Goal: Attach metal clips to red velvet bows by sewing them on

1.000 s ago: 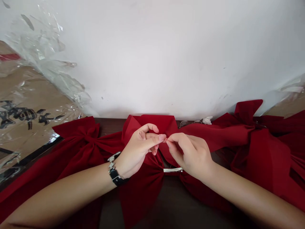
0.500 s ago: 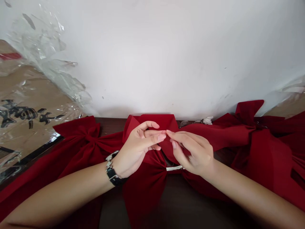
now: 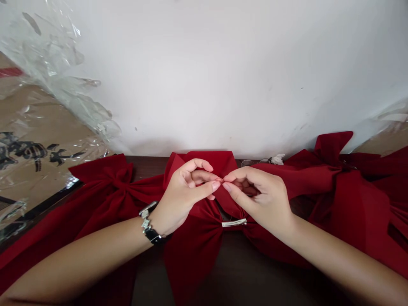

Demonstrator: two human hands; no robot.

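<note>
A red velvet bow point(image 3: 105, 187) lies left of the left hand point(image 3: 183, 191). This hand and the right hand point(image 3: 259, 197) are curled, fingertips meeting above a middle bow point(image 3: 194, 242); I cannot tell what they pinch. A metal clip point(image 3: 234, 222) lies under the right hand, and another bow point(image 3: 347, 199) lies right of it.

A red velvet bow point(image 3: 194, 259) lies flat, a silver clip point(image 3: 234, 222) at its centre.
</note>
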